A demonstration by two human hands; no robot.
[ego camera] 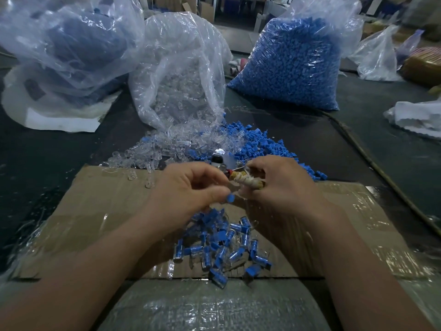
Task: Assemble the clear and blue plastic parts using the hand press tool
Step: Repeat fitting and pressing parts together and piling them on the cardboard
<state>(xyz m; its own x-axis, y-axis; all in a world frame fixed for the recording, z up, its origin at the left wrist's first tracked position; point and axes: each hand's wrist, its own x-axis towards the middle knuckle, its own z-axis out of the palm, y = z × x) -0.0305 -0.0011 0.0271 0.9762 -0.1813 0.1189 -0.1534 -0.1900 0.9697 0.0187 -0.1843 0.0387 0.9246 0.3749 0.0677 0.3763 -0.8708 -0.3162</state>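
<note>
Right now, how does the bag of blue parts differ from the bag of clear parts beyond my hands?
The bag of blue parts is packed with blue pieces; the bag of clear parts holds colourless ones. The bag of blue parts stands bulging; the bag of clear parts sags, spilling pieces onto the table. Both are see-through plastic.

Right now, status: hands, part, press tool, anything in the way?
Left hand pinches blue part. Right hand grips press tool by wrapped handle, close to the part. Assembled pile on cardboard below hands, not in the way.
</note>
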